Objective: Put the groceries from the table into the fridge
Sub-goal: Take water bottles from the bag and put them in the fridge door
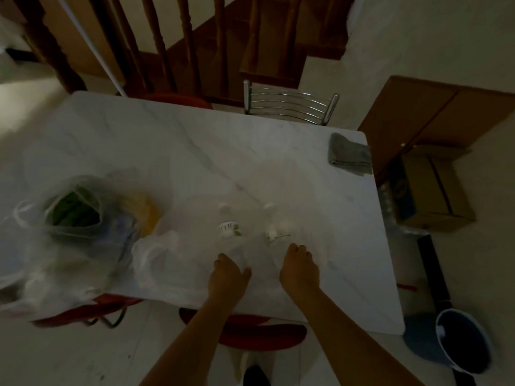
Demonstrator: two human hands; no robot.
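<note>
Two clear plastic bottles with white caps are on the white marble table (195, 151) near its front edge: a left bottle (229, 228) and a right bottle (274, 232). My left hand (228, 277) is curled around the near end of the left bottle, thumb on one side and fingers on the other. My right hand (299, 270), fingers curled, is against the near end of the right bottle; blur hides whether it grips. A clear bag of green vegetables (72, 213), a yellow item (149, 215) and a white plastic bag (164, 263) lie to the left.
A folded grey cloth (349, 154) lies on the table's far right corner. A chrome chair (289, 105) stands at the far side, a red chair seat (262, 332) below me. A cardboard box (434, 190), a blue bucket (462, 341) and a wooden cabinet (446, 115) stand to the right.
</note>
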